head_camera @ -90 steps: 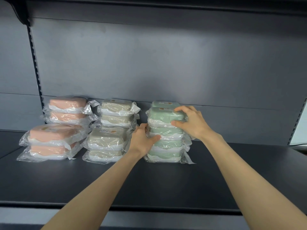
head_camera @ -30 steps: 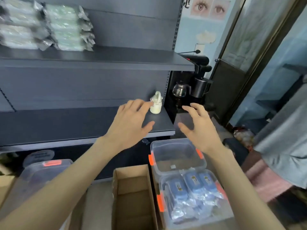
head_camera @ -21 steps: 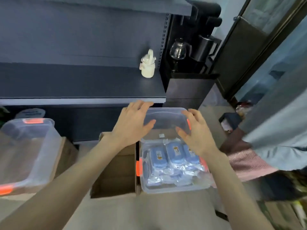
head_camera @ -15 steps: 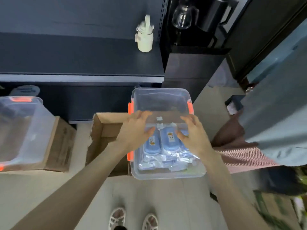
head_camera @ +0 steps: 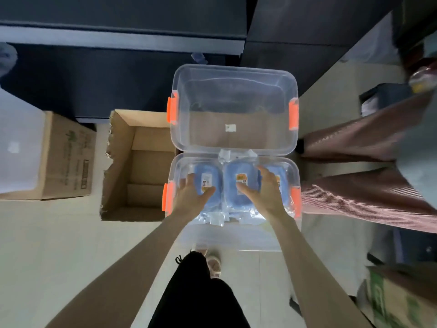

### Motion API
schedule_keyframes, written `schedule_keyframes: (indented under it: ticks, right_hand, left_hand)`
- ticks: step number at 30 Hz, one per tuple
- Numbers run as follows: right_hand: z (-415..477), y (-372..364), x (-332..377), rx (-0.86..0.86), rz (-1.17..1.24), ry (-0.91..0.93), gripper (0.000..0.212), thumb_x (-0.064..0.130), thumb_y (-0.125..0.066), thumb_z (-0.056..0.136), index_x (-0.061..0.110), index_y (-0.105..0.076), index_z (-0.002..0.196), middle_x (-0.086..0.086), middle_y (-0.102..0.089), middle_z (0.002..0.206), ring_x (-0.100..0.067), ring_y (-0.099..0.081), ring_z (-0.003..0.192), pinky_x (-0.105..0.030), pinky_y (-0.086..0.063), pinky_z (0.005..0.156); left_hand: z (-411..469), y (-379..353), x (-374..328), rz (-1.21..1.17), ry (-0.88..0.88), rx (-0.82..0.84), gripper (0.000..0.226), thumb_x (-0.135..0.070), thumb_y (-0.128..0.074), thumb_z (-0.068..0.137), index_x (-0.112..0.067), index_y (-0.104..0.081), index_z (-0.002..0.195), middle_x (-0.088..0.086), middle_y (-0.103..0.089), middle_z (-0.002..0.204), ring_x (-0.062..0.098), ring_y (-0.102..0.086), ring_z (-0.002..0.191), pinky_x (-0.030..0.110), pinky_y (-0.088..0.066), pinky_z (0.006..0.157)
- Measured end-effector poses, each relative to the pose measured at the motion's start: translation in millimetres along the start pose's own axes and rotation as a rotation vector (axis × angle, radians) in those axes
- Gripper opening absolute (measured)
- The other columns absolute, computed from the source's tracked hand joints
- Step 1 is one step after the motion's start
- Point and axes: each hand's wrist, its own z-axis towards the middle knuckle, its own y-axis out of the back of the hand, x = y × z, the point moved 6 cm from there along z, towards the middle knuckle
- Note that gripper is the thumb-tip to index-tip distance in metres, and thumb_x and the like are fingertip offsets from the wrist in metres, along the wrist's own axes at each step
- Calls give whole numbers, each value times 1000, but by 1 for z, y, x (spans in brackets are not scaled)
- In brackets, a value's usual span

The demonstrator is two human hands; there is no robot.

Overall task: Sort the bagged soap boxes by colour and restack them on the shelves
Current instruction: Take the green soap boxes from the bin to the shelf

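With fingers loosely spread, the left hand (head_camera: 192,197) and right hand (head_camera: 265,191) lie on blue soap boxes (head_camera: 241,185) in the near tub (head_camera: 174,163), which look light and stiff under slippery film, best gripped across the box sides, not the loose bag.

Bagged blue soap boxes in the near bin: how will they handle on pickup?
Blue soap boxes look rigid, so probably won't flex. The loose glossy bag film likely slips in a grip. Flat and squat, so unlikely to roll.
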Motion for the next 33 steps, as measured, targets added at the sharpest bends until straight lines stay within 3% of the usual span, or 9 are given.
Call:
schedule_keyframes:
  ticks: [4,10,12,15,18,23,27,30,33]
  right_hand:
    - [22,-11,-22,48,111,-102,76,37,-81,74,16,-42,136,1,-54,126,-17,-50,119,-32,-43,97]
    - [47,-17,-34,68,110,-154,48,37,-83,70,8,-61,100,2,-61,86,-13,-59,82,-17,-39,64]
    - [52,-16,-35,74,127,-149,35,35,-84,70,13,-62,84,2,-62,77,-3,-60,69,-13,-41,56]
    - [51,-14,-34,40,164,-116,38,35,-86,67,16,-53,70,8,-52,65,2,-53,53,-8,-36,47]
    - [43,-10,-31,16,192,-120,47,39,-87,64,14,-49,78,9,-45,70,0,-47,55,-7,-34,49]
    - [18,2,-11,73,379,-114,68,41,-88,63,9,-50,109,2,-61,94,-10,-63,81,-11,-42,61]
    - [-10,12,21,146,525,-42,91,29,-90,64,27,-32,135,8,-62,113,3,-66,90,-18,-53,70]
    - [-33,19,58,190,544,53,79,31,-87,60,45,-36,120,4,-64,114,-9,-68,96,-25,-56,72]
    - [-58,19,102,201,558,88,73,34,-79,63,37,-36,122,13,-67,102,-5,-69,88,-26,-55,71]
  left_hand:
    - [17,-17,24,-207,229,-5,93,-52,-66,81,-6,-20,148,13,-33,146,29,-35,133,37,-32,106]
    - [31,-33,47,-325,320,-26,65,-53,-69,79,1,-53,112,11,-59,99,26,-56,88,30,-39,68]
    - [32,-31,49,-277,294,-83,56,-53,-70,77,-2,-60,97,10,-58,89,27,-56,84,30,-37,64]
    - [29,-26,48,-296,283,-155,58,-51,-74,74,-3,-61,105,6,-61,95,23,-56,87,29,-37,70]
    - [16,-21,45,-386,280,-201,49,-49,-77,72,-8,-57,89,-1,-51,71,17,-48,65,25,-33,56]
    - [-24,-1,44,-602,298,-269,65,-41,-85,65,-5,-51,106,1,-51,87,17,-52,74,22,-37,55]
    - [-63,19,32,-872,199,-182,77,-30,-87,58,-6,-53,122,16,-64,109,34,-65,96,50,-54,85]
    - [-91,45,26,-1001,144,-209,68,-38,-84,58,-10,-56,113,13,-66,105,29,-67,90,44,-54,82]
    - [-113,82,14,-1094,37,-196,51,-56,-64,79,-18,-60,112,3,-73,100,21,-72,87,34,-58,70]
